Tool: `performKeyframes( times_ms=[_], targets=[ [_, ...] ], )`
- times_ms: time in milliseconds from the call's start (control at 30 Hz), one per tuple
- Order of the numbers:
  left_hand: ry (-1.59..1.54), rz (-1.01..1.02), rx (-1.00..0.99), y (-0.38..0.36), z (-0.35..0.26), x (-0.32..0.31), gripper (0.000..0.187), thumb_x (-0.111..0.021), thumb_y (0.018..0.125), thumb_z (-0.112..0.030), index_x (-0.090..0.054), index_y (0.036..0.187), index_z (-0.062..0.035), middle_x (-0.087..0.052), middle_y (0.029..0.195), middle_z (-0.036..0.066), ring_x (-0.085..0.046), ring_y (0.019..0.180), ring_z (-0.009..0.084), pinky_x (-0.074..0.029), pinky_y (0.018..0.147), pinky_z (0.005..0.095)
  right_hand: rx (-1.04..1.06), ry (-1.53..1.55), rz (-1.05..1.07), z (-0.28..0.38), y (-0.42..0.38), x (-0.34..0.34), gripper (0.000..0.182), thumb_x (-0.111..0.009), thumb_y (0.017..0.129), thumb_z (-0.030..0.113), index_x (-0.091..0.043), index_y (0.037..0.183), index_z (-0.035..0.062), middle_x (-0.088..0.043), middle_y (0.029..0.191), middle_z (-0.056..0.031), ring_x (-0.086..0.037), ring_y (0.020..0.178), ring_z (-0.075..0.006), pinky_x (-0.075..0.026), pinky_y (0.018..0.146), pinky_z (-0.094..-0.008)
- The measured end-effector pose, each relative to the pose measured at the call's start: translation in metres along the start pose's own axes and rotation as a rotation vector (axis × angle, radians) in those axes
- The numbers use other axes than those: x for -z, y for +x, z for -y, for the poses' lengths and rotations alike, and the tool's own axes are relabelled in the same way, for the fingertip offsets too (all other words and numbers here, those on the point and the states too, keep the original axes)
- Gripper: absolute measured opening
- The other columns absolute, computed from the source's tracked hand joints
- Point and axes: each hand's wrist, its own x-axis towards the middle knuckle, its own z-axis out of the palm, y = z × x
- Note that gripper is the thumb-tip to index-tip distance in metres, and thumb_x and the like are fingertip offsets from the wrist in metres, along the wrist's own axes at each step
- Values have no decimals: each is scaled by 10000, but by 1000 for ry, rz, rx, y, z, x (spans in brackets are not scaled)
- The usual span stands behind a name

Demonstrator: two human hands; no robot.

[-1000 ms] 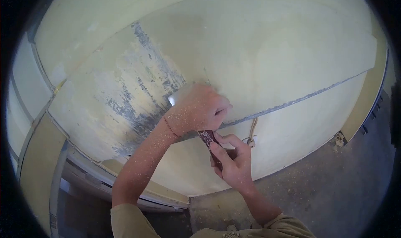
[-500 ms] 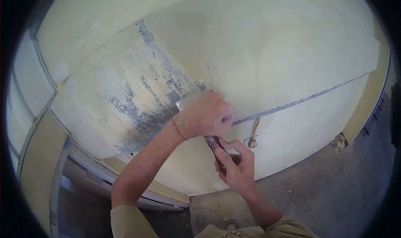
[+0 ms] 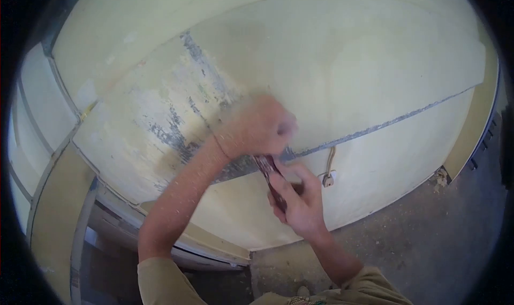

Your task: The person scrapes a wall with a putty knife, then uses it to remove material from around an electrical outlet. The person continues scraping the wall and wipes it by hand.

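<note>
My left hand [image 3: 259, 127], blurred by motion, is closed around the upper part of a scraper, close against the pale wall panel [image 3: 375, 53]. Below it, my right hand [image 3: 304, 204] wraps round the lower end of the scraper's dark red handle [image 3: 266, 167]. The blade is hidden or smeared behind my left hand. Left of the hands, the panel has a scraped patch [image 3: 168, 128] with grey streaks and bare pale areas. Dust and small flakes cover my left forearm.
A cord with a small fitting [image 3: 328, 180] hangs on the lower wall, right of my hands. Debris lies on the grey floor [image 3: 385, 235]. A door-like frame [image 3: 80, 225] stands at the left. The panel's rough lower edge slants up to the right.
Both hands have shifted slightly up and left with the scraper. The bit of blade seen beside my left hand no longer shows. The view has shifted slightly.
</note>
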Motion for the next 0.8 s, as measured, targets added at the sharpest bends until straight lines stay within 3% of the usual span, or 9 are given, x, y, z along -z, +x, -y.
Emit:
performKeyframes(
  times_ms=[100,200,333,400,467,567,633,700,800],
  targets=[
    [-81,37,-32,-4,-2,-13,260,-639,754,-173,-515,551,-70,-450,499,144,-483,504,361,-399,532,435,-69,-25,4,-3,-9,8,173,-569,958,225,-511,1045,86,-540,593,-52,-432,393,-86,-282,342,-230],
    [37,-1,-83,5,15,8,253,-635,747,-149,-503,550,-61,-452,509,155,-480,508,364,-387,523,439,84,-30,58,3,27,-7,143,-559,962,202,-509,1033,89,-533,595,-53,-427,388,-86,-272,335,-232],
    [-64,-64,-37,6,10,10,249,-632,737,-124,-484,554,-42,-450,512,161,-468,505,371,-376,498,432,67,4,47,12,12,-7,129,-555,963,185,-507,1034,89,-526,594,-51,-423,386,-86,-266,331,-235],
    [-124,-80,-33,2,6,0,246,-630,734,-117,-480,556,-36,-449,514,163,-465,507,374,-373,489,428,-48,-7,28,13,1,4,117,-588,942,137,-538,1015,61,-523,607,-9,-469,500,-58,-338,405,-221],
    [-64,-70,-81,-3,5,-9,254,-631,743,-117,-478,559,-30,-443,517,166,-462,509,376,-369,484,422,-36,-1,26,14,2,-1,118,-589,940,131,-539,1024,63,-520,605,-7,-469,500,-57,-337,406,-219],
    [-52,-172,-86,14,33,25,274,-632,753,-126,-467,555,-33,-438,519,166,-457,508,375,-363,474,416,32,-21,48,22,28,-17,126,-589,939,127,-540,1039,67,-514,601,-6,-466,493,-58,-335,403,-218],
    [-8,-121,-62,21,23,42,277,-633,756,-123,-464,556,-33,-435,513,162,-459,501,367,-362,470,414,103,-58,84,28,36,-20,131,-588,940,129,-539,1046,68,-510,598,-5,-464,487,-60,-334,400,-219],
    [26,-56,-10,8,13,34,281,-635,759,-120,-461,557,-33,-432,506,157,-461,494,360,-362,467,412,46,37,66,23,19,-17,129,-593,937,138,-546,1028,60,-515,598,-7,-457,468,-65,-332,398,-224],
    [-5,-60,-111,1,7,11,294,-650,755,-105,-454,549,-30,-416,489,149,-429,461,340,-360,461,394,-77,25,37,12,6,-4,165,-572,951,197,-518,1068,94,-522,598,-32,-434,419,-80,-281,353,-227]
  ],
)
